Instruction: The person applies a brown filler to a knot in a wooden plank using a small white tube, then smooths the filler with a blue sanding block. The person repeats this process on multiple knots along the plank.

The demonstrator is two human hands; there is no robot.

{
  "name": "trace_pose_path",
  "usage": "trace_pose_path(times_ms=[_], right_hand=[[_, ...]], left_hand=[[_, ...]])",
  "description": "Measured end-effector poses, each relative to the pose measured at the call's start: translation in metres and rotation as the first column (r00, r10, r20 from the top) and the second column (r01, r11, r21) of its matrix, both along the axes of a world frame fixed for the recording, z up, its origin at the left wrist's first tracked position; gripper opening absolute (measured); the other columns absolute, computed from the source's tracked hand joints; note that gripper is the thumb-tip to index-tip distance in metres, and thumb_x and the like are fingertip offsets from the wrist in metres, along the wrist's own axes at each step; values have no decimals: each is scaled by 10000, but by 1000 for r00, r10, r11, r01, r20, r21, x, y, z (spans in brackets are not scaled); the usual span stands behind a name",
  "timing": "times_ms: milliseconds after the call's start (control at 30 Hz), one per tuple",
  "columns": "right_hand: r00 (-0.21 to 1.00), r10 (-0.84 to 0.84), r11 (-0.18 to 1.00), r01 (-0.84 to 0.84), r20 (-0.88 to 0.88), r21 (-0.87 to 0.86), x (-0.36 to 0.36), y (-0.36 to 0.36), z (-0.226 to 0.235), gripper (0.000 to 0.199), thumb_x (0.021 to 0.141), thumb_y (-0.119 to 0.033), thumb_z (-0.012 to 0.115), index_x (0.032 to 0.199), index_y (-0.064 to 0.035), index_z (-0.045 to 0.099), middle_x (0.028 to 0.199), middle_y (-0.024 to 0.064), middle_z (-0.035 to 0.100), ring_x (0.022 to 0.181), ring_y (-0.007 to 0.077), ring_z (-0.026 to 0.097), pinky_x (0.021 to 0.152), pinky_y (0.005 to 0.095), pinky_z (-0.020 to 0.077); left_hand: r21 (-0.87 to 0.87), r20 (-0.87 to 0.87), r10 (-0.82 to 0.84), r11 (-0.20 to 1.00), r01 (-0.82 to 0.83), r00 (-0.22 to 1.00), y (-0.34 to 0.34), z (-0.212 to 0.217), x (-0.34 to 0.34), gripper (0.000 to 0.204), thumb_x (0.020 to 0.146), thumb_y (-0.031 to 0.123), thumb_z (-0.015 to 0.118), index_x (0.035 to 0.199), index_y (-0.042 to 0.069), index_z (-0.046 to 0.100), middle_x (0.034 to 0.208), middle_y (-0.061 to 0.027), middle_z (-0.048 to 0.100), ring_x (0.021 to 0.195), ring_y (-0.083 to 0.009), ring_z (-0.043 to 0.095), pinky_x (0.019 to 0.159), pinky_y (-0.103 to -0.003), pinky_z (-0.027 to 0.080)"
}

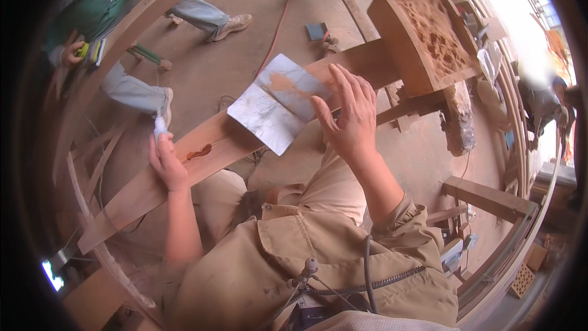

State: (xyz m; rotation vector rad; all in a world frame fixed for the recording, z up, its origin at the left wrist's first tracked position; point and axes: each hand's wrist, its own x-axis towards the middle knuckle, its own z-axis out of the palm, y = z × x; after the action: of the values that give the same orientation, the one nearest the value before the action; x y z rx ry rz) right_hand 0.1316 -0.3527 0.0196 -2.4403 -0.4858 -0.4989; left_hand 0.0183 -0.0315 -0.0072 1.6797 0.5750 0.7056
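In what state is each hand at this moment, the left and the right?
Left hand: closed around a small white bottle.
Right hand: open, nothing seen in it, near the sheet; whether it touches cannot be told.

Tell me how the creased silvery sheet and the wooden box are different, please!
The creased sheet is thin with a fold across it, while the wooden box has raised walls. The creased sheet looks pale and silvery; the wooden box is brown. The creased sheet carries a small patch of powder, but the wooden box holds much more. Both carry sandy-brown powder.
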Motion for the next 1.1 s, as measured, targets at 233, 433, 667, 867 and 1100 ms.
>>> trace_pose_path(times_ms=[233, 433, 667, 867, 1100], right_hand=[[984, -34, 955, -19, -173, -295, 39, 38, 6, 727, 684, -406, 768, 1276, -64, 520, 1111, 149, 570, 1070, 327, 525, 950, 426, 379], [979, 202, 924, -200, -30, -325, -2, 74, 39, 279, 816, -116, 622, 1093, -83, 609, 976, 101, 566, 870, 310, 576, 758, 413, 456], [901, 397, 815, -433, -172, -385, -65, 84, 23, 632, 758, -192, 694, 1318, -33, 447, 1406, 214, 390, 1279, 374, 395, 1082, 552, 251], [811, 566, 797, -584, -147, -156, -43, 51, 9, 460, 771, 6, 514, 1229, -16, 554, 1273, 187, 543, 1237, 339, 477, 1065, 458, 344], [992, -78, 996, 83, 102, -45, 6, -38, 14, 368, 810, 68, 515, 1151, -19, 622, 1213, 160, 616, 1165, 332, 557, 980, 424, 442]], left_hand=[[136, 10, 24, 990, -25, 1000, -13, -5, 20, 299, 925, 300, 588, 896, 2, 593, 720, -8, 562, 634, -82, 461, 548, -284, 393], [229, 62, 55, 971, -68, 997, -11, 10, 4, 323, 904, 306, 602, 777, 16, 539, 627, -94, 518, 540, -175, 450, 511, -333, 380], [226, 3, 36, 974, -36, 999, -13, 11, 7, 328, 902, 338, 599, 829, 19, 568, 682, -121, 543, 577, -218, 505, 543, -342, 408], [4, 10, 0, 1000, 0, 1000, -20, 8, 9, 254, 933, 294, 591, 890, 44, 597, 765, 21, 535, 702, -59, 465, 590, -257, 391], [11, 30, 2, 1000, -3, 1000, -6, -4, 7, 225, 961, 259, 485, 863, 67, 548, 671, 89, 308, 594, -17, 263, 518, -205, 202]])
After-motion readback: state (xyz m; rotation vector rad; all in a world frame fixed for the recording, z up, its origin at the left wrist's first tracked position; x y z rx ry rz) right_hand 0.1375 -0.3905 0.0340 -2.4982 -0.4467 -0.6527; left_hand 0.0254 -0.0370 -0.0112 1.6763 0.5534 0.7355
